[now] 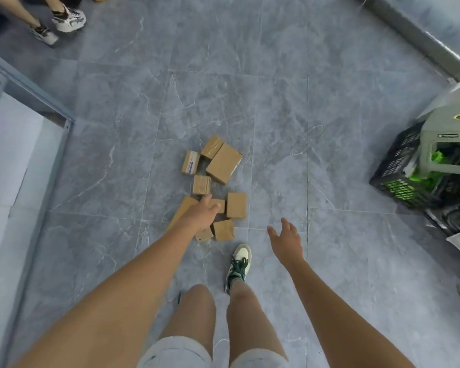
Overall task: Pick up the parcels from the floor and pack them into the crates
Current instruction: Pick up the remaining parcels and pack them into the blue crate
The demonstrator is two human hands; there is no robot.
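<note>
Several brown cardboard parcels lie in a loose cluster on the grey tiled floor, the largest at the back and a small one at the right. My left hand reaches out over the near parcels with its fingers relaxed and holds nothing; it hides part of a flat parcel beneath it. Out to the right of the cluster, my right hand hovers over bare floor with spread fingers, empty. A black plastic crate stands at the right edge of the view.
A grey-green stool leans over the black crate, with green items inside. A metal frame runs along the left. Another person's feet stand at the top left. My own shoe is planted just before the parcels.
</note>
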